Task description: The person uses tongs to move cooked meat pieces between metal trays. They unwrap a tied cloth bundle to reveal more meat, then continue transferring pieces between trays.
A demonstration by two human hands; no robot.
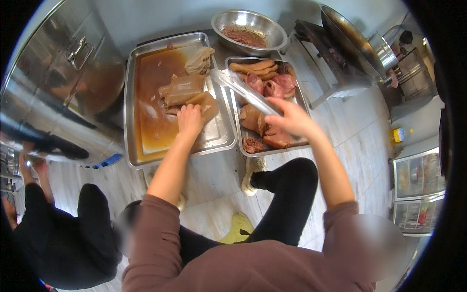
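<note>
My left hand (191, 118) grips a brown slab of cooked meat (208, 106) in the large steel tray (128, 109), which holds brown liquid. Beyond it in that tray are more brown meat pieces (184, 89) and a crumpled translucent bag (200, 61). Metal tongs (248, 91) are in my right hand (290, 116); they point up and left, their tips near the rim between the two trays. Beneath the tongs lies a smaller steel tray (240, 146) with long tan pieces (253, 68), pinkish meat (279, 85) and browned chunks (277, 137).
Behind the trays stands a steel bowl (273, 34) with reddish contents. A large wok (352, 40) leans on a dark stand (317, 69) at right. A steel cabinet (47, 73) borders the left side. A person in black (65, 241) is close at lower left.
</note>
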